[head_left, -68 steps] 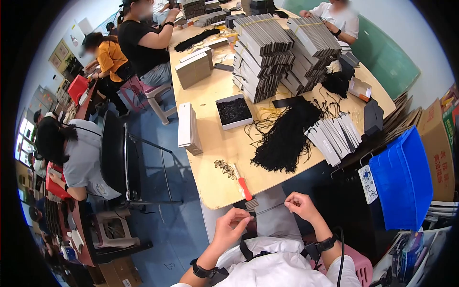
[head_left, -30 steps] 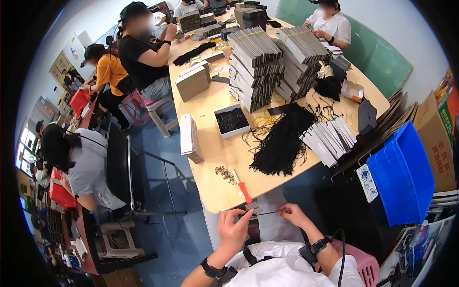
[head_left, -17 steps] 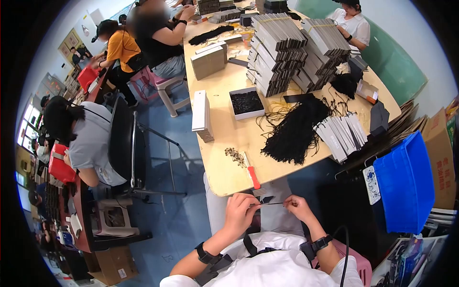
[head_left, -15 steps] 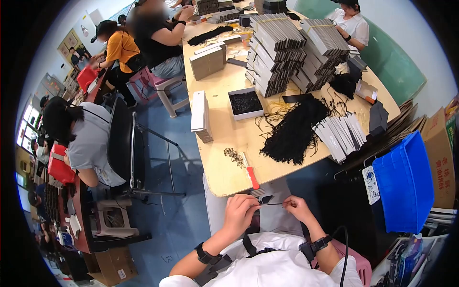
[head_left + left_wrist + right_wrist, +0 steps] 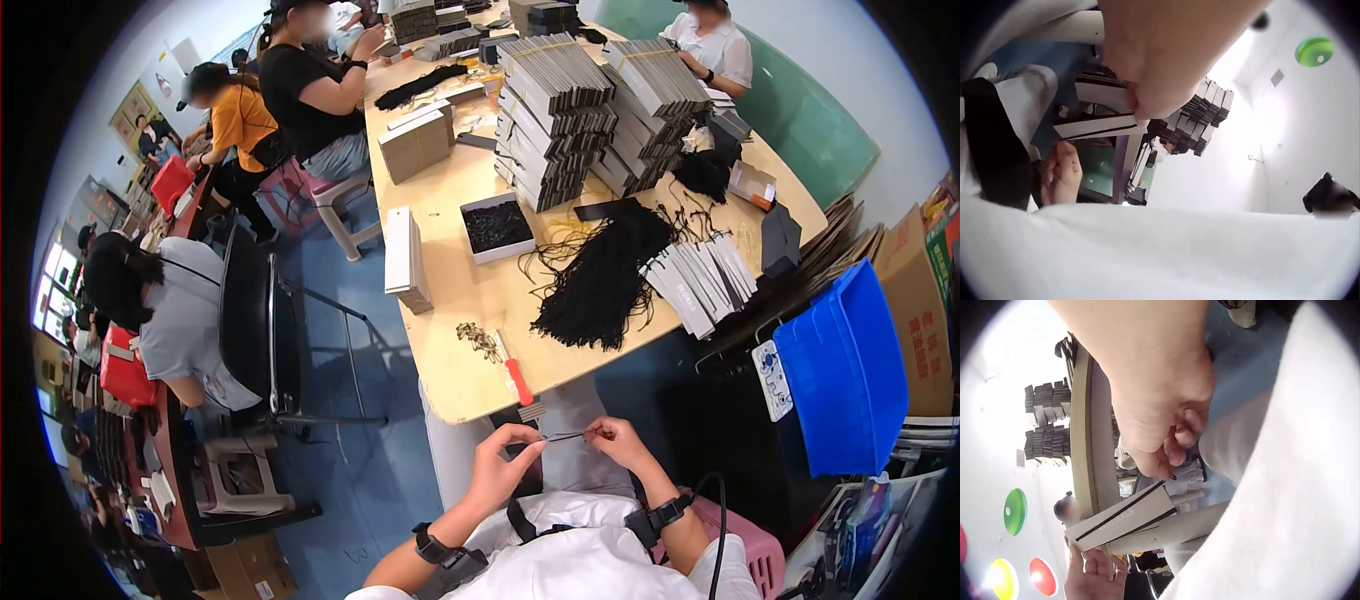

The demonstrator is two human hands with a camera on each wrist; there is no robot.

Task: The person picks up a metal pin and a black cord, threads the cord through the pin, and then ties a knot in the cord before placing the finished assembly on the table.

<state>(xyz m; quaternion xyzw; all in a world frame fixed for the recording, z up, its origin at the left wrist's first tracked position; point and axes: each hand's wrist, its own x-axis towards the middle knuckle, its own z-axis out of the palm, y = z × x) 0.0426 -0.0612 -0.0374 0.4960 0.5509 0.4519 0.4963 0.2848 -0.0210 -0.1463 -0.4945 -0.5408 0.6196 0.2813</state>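
A long flat white card [image 5: 1125,519] with printed lettering and a black cord [image 5: 1119,512] across its face spans the space between my hands. In the head view it shows almost edge-on, above my lap. My left hand [image 5: 505,465] pinches its left end between thumb and index finger, the two forming a wide curve. Fingers curled, my right hand [image 5: 618,440] pinches the cord at the card's other end, as the right wrist view shows. The left wrist view shows the card [image 5: 1097,127] from its edge side, with dark strips along it.
The table [image 5: 455,395] bears a red-handled tool [image 5: 518,383], small brass-coloured pieces [image 5: 478,341], a box of black bits [image 5: 497,228], a heap of black cords [image 5: 600,280], fanned corded cards [image 5: 700,285] and tall bundled stacks [image 5: 555,120]. A blue bin [image 5: 845,370] stands at right.
The hands have drawn closer than 2.3 s ago. My left fingers, bunched half a second ago, now spread into a wide thumb-and-index pinch. The card has turned more edge-on; the head view has shifted.
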